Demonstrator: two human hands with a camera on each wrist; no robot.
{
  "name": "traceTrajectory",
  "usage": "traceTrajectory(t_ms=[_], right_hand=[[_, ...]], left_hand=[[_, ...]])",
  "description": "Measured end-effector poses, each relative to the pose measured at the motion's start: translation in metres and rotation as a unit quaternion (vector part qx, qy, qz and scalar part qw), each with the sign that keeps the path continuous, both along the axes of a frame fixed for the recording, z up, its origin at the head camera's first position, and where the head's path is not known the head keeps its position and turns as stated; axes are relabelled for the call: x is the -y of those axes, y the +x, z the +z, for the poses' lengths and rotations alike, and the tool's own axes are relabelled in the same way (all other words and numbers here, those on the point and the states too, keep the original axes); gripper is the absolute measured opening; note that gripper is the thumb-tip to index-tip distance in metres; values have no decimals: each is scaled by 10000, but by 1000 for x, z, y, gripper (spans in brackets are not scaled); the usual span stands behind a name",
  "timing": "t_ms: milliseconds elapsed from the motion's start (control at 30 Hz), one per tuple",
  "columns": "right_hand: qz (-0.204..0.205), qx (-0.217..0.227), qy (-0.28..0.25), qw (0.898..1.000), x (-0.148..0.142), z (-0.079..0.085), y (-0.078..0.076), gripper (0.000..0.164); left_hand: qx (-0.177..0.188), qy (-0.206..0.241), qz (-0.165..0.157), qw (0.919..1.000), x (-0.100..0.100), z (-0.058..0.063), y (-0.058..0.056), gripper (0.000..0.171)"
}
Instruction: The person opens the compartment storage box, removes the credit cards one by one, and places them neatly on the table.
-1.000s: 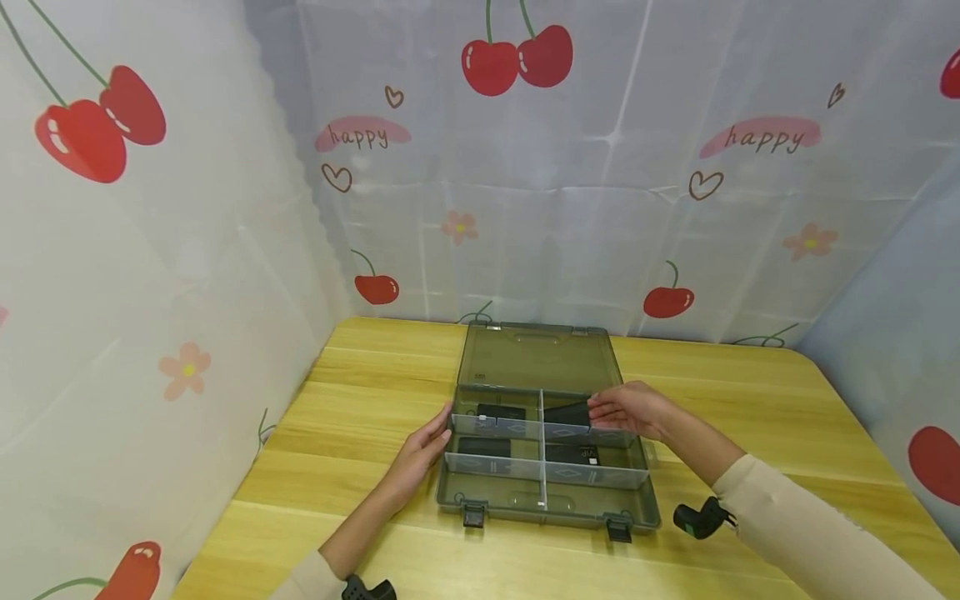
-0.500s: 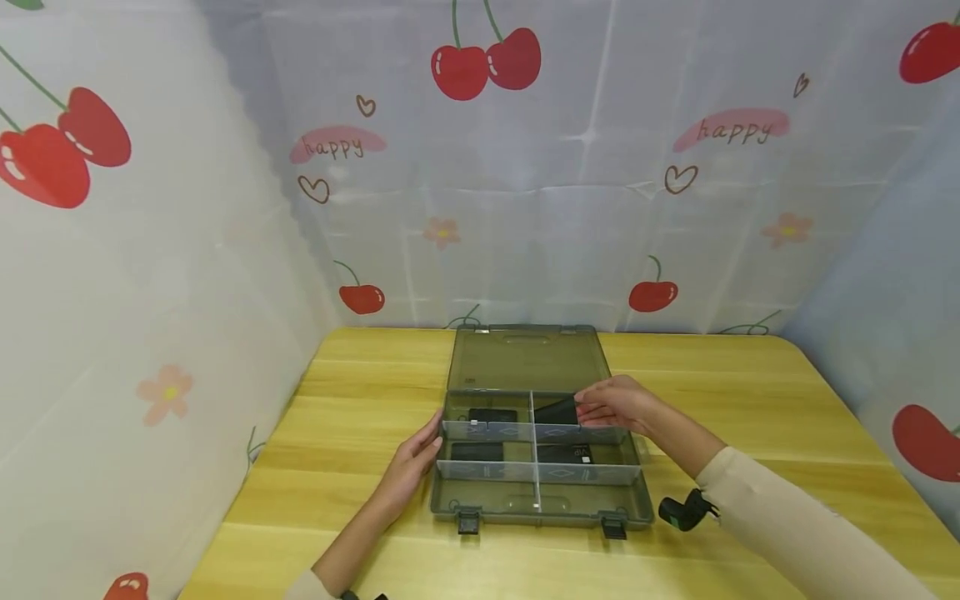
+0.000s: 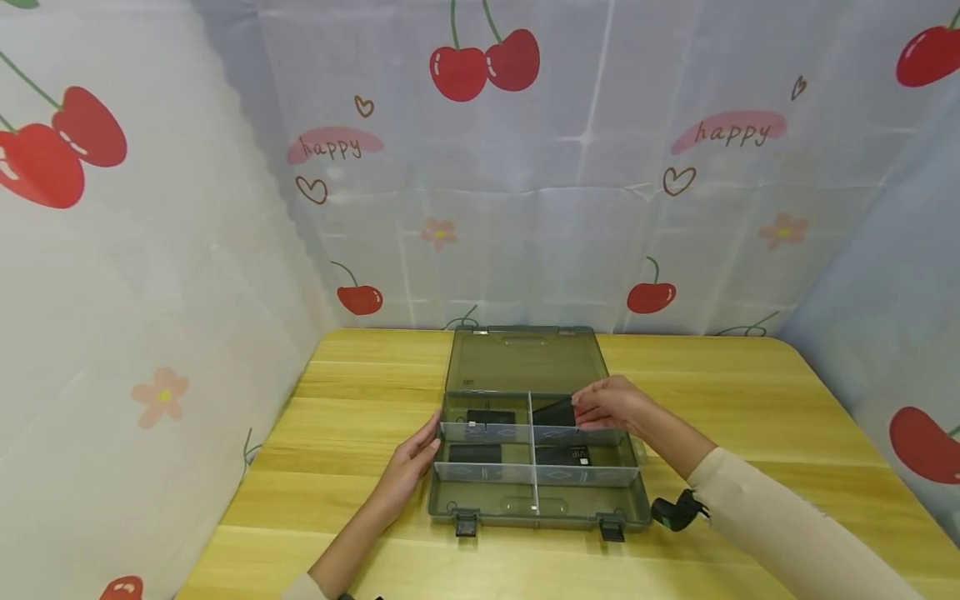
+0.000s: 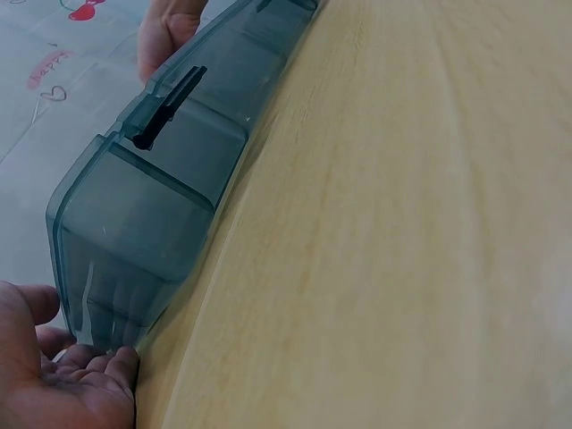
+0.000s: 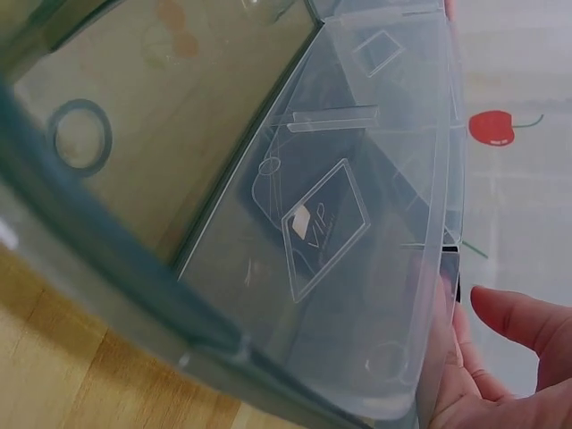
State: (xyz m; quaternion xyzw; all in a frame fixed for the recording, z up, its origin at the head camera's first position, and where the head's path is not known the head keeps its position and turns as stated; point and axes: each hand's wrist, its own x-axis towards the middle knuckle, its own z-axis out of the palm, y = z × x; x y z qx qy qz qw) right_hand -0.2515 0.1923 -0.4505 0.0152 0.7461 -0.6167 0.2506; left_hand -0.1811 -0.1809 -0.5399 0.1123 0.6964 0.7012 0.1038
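Observation:
An open translucent dark-green compartment box stands on the table, its lid laid back behind it. My right hand reaches into the back right compartment and pinches the right end of a tilted black card. The left hand rests against the box's left side; in the left wrist view its fingertips touch the bottom edge. One black card lies back left, another flat black card middle left. A black card marked VIP lies middle right, seen through the clear divider in the right wrist view.
Nothing shows in the two front compartments. Two dark latches hang from the box's front edge. Wood-grained table surrounds the box. A cherry-print curtain encloses the back and sides.
The whole head view has shifted slightly, so the box appears further left. The black card in my right hand has tipped, its right end higher. My left hand has stayed at the box's side.

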Motion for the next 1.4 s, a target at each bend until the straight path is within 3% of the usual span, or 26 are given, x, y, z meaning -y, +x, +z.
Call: traceTrajectory(t_ms=[300,567,1000,1400], right_hand=[[-145,58,283,9995,5,2,-1,31],[-204,-180,417,9988,4,0,2,35],[-371,-369,-233,9984,-13,5,9,41],[-498,-549,-517,9959,-30,14,21,49]], left_hand=[[-18,48,-18,10000,0,-2,-2,56],[-117,76,-93,9999,-1,-3,-3,58],[-109,84,-51,9999,-1,-3,-4,57],[-112,112,9,9999,1,-5,-3,56]])
